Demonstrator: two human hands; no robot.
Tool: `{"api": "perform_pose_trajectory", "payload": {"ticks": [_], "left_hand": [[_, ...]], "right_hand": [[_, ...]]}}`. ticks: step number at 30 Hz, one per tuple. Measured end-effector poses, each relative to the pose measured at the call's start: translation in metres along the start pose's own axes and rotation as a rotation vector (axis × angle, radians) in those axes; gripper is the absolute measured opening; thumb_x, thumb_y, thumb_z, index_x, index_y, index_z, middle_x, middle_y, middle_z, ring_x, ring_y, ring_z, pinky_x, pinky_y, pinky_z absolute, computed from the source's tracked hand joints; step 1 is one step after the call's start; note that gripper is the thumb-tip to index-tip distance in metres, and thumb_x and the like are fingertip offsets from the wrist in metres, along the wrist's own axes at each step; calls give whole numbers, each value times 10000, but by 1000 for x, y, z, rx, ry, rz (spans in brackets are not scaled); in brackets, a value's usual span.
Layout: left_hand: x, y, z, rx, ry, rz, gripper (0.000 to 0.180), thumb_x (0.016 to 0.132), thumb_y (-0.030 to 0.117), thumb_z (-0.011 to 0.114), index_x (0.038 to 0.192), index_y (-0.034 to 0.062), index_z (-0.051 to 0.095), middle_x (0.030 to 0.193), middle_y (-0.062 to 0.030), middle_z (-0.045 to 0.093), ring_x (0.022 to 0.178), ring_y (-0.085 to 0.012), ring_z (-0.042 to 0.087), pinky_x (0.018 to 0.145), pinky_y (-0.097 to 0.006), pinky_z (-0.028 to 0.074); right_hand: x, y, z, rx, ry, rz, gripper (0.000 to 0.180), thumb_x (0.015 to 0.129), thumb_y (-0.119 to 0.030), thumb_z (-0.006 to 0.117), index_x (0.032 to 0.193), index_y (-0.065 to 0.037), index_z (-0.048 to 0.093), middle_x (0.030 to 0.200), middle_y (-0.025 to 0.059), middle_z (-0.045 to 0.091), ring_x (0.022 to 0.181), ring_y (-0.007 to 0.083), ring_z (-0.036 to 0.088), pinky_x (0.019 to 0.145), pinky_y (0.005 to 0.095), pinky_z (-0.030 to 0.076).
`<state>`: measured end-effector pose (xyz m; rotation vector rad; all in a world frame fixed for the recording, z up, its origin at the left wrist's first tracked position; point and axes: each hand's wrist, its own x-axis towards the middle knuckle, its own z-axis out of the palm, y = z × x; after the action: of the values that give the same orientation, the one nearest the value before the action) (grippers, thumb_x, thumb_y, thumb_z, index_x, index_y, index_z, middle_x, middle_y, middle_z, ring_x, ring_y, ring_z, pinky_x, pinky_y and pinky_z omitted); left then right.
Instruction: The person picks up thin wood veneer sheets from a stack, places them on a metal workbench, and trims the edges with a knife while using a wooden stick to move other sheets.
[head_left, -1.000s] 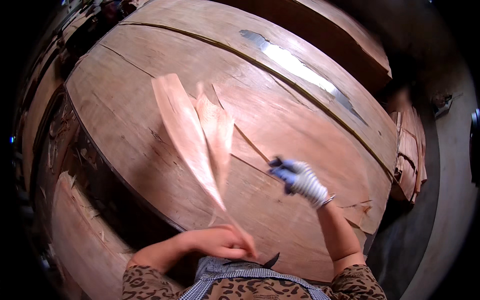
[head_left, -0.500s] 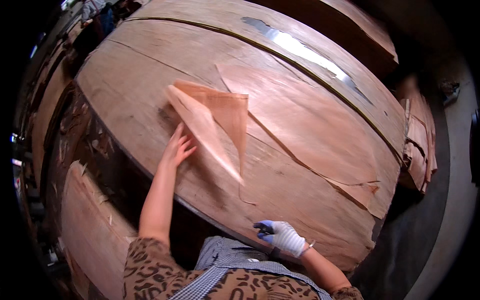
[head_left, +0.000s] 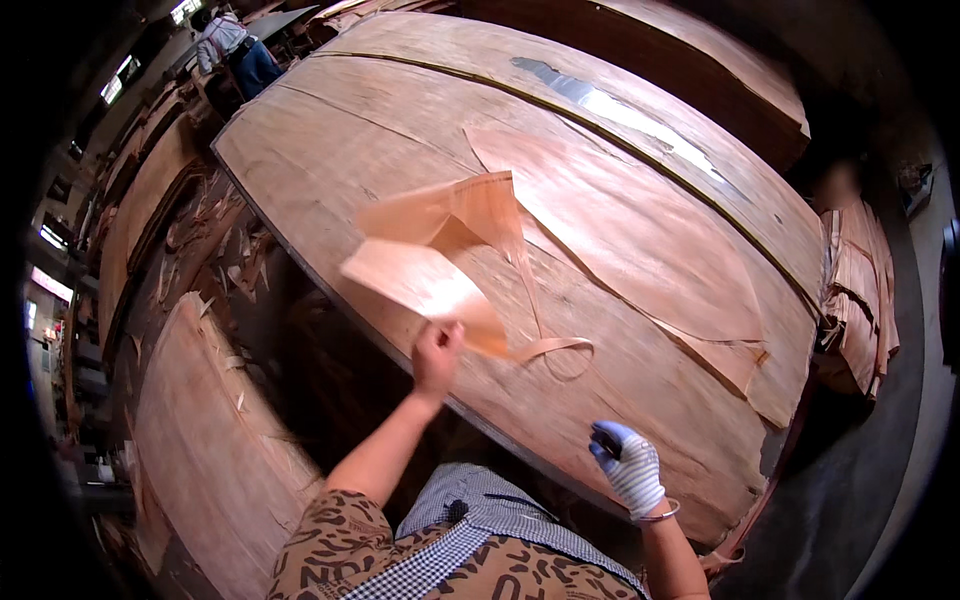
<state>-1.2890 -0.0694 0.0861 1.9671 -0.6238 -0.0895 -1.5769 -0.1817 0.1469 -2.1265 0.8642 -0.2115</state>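
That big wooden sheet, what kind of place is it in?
Probably a plywood or veneer workshop. Broad veneer sheets lie stacked, more stacks stand at the side, and the left hand lifts a torn veneer strip.

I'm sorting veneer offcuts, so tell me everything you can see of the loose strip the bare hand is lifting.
The loose veneer strip is thin, pale reddish-brown wood, torn into a bent, folded shape with a narrow curling tail. The left hand pinches its near end and holds it above the big veneer sheet; its tail touches the sheet. The motion blurs it.
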Motion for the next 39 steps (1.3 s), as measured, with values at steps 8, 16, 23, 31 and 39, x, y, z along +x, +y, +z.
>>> {"api": "perform_pose_trajectory", "payload": {"ticks": [8,16,23,31,39], "left_hand": [[-110,66,-7,-13,-732,596,282,784,203,536,1048,105,549,1038,-130,531,980,-288,492,855,-386,375],[-117,-53,-37,-1030,-1036,-656,577,845,278,523,1308,51,264,1315,-92,351,1201,-226,344,1007,-355,277],[-83,-49,-84,-1751,-1072,-949,716,750,467,564,1295,81,305,1299,-109,367,1186,-251,371,1024,-423,244],[-74,-71,-99,-1379,-398,-1131,407,884,296,414,1193,32,417,1154,-129,506,1073,-257,484,924,-410,375],[-71,-46,-142,-792,-262,-639,261,844,118,503,1059,-24,540,1015,-84,585,901,-146,560,816,-270,429]], "right_hand": [[1,-100,10,-100,-3,-367,411,658,-81,656,1053,-77,540,1063,140,557,862,322,576,706,361,488],[-4,-53,37,-242,98,-360,290,619,-55,625,902,-97,577,854,85,616,757,267,594,663,351,484],[-2,-64,53,-270,68,-309,217,653,-36,597,860,-99,597,806,105,610,717,282,592,611,356,480],[-8,-75,57,-268,-129,-292,293,627,-63,618,915,-106,583,883,91,611,769,274,594,640,358,478],[-7,-68,63,-247,-485,-298,333,746,-313,611,1009,-111,572,936,150,603,827,312,590,698,375,472]]}}
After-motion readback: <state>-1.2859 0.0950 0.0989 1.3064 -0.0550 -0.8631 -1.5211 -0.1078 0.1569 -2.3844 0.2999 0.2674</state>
